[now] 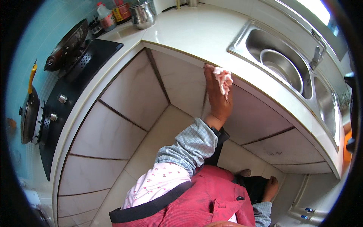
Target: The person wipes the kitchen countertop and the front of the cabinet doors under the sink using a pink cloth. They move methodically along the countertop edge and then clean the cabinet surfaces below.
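Note:
My left hand (219, 90) is raised to the front edge of the white countertop (195, 31), with a crumpled pink-and-white cloth (223, 79) bunched in its fingers. Its fingertips reach the edge just above the marbled cabinet fronts (181, 76). The sleeve on this arm is grey checked fabric over a pink printed one, and a dark band circles the wrist. Lower right, my right hand (271, 187) rests by the dark cloth over my leg; its fingers are partly hidden, and nothing shows in it.
A steel double sink (236, 42) holds a round metal basin (280, 68), with a faucet (317, 54) behind. On the left, a black gas hob (76, 71) carries a wok (68, 42) and a covered pan (29, 116). A steel pot (142, 15) stands beside bottles (106, 17).

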The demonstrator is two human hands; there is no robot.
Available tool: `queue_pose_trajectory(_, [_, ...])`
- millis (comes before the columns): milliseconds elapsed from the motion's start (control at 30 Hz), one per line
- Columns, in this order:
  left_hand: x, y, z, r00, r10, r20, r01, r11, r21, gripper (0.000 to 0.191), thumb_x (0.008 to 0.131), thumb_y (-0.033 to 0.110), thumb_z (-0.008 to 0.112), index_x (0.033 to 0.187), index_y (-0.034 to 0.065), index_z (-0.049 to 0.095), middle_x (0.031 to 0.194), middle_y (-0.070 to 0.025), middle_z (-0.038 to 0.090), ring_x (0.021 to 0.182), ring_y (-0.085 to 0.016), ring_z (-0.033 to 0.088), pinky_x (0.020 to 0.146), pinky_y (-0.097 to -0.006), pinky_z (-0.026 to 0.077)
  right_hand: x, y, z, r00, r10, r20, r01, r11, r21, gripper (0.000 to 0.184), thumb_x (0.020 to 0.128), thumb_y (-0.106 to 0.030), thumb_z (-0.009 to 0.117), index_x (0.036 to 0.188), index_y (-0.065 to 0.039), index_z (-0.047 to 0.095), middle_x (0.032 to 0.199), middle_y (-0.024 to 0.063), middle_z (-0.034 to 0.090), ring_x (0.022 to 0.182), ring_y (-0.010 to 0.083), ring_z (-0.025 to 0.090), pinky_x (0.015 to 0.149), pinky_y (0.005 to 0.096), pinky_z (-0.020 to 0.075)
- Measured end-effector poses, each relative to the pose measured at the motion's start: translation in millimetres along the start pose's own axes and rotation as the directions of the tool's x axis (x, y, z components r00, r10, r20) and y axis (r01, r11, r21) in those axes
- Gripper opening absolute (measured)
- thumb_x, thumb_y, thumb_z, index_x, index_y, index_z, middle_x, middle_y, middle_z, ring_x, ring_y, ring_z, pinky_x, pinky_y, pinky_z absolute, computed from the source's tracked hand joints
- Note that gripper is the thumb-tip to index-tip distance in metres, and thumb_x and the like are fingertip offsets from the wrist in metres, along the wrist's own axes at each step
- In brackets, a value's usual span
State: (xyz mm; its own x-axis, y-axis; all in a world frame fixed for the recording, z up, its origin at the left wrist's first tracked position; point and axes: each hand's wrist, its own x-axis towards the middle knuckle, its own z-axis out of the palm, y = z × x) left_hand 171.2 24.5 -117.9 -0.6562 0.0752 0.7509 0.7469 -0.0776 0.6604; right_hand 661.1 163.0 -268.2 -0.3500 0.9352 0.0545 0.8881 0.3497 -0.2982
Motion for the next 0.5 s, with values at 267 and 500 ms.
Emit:
queue_pose_trajectory(267, [37.1, -33.7, -20.8, 0.982, 0.016, -0.187, 0.007, 0.993, 0.120, 0.054, 0.103, 0.017, 0.047, 0.150, -0.0031, 0.028, 0.155, -0.0305, 0.027, 0.143, -0.048, 0.032, 0.118, -0.0488, 0.026, 1.5, 3.8, -0.9, 0.999, -0.038, 0.009, 0.037, 0.999, 0.021, 0.026, 0.099, -0.017, 0.055, 0.111, -0.001, 0.071, 0.109, 0.0204, 0.070, 0.096, 0.0399, 0.067, 0.083, 0.0470, 0.0529])
queue_pose_trajectory(500, [105.9, -88.8, -67.2, 0.919, 0.040, -0.393, -0.061, 0.997, -0.040, 0.023, 0.109, 0.015, 0.039, 0.120, -0.0034, 0.046, 0.119, -0.0189, 0.047, 0.112, -0.033, 0.050, 0.101, -0.0393, 0.040, 3.2, 1.5, -4.5, 1.000, -0.009, 0.013, 0.009, 1.000, 0.009, 0.025, 0.098, -0.016, 0.055, 0.108, 0.000, 0.071, 0.106, 0.0219, 0.070, 0.095, 0.0399, 0.067, 0.084, 0.0458, 0.0529])
